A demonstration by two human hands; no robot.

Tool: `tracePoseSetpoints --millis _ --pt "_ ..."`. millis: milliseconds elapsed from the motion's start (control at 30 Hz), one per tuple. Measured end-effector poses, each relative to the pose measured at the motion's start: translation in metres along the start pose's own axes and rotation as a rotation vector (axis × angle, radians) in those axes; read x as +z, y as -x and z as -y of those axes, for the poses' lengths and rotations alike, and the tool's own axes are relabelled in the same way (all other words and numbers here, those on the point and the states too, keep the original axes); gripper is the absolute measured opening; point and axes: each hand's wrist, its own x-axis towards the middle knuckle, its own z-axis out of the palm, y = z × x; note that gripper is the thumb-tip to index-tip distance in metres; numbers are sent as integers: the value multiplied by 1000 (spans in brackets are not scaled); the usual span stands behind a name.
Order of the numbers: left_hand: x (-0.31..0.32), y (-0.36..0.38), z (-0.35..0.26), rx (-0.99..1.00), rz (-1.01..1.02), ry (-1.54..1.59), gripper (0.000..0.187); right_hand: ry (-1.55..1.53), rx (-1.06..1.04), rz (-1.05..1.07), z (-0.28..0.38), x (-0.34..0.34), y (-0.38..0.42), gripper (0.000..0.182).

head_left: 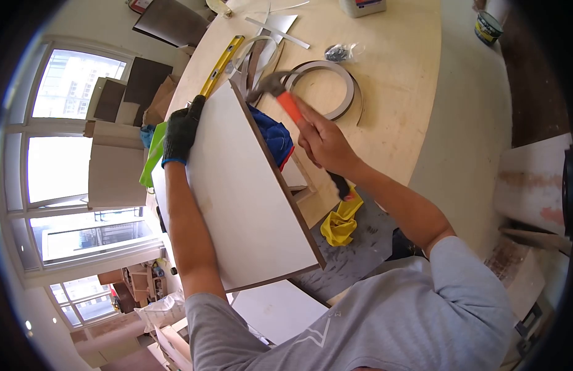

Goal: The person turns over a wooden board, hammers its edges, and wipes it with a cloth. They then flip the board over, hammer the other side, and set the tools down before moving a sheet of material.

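On or above the counter [397,93] are shown one hammer [289,105], one spirit level [222,65], one thick strip roll [349,88] and one clear bag [349,51]; by its near edge, one yellow cloth [341,224].

Bright daylight enters through windows [57,170] on the left, their panes glaring white. The hammer [286,102] is slightly motion-blurred. Wide-angle distortion bends the room's lines, and a dark round vignette closes the corners.
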Motion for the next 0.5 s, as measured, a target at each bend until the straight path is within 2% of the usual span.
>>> tracePoseSetpoints --millis 33,133,267,300,367,400,433,467,500 --pt "2 -1 3 4 -15 -2 69 -158 23 -113 -2 9 -7 51" --pt "3 -4 8 2 -32 -16 71 -21 109 55 -1 6 -16 52" --pt "-3 4 -3 -3 15 -9 70 -285 155 -112 1 7 -25 51" --pt "-5 4 -3 5 16 -7 69 -287 170 -63 -1 6 -28 51" --pt "5 -6 12 290 -11 -209 65 -81 171 -5 -5 -5 -29 49" --pt "12 -12 28 322 -35 -180 63 26 166 50 -5 -10 -32 48" --pt "19 -15 43 355 -58 -153 60 91 89 -19 -2 -10 -29 48" --pt "15 -12 40 292 -38 -175 60 134 64 -87 -4 -9 -26 48" --pt "8 -3 22 139 5 -160 60 257 68 -99 -27 -24 -29 41"
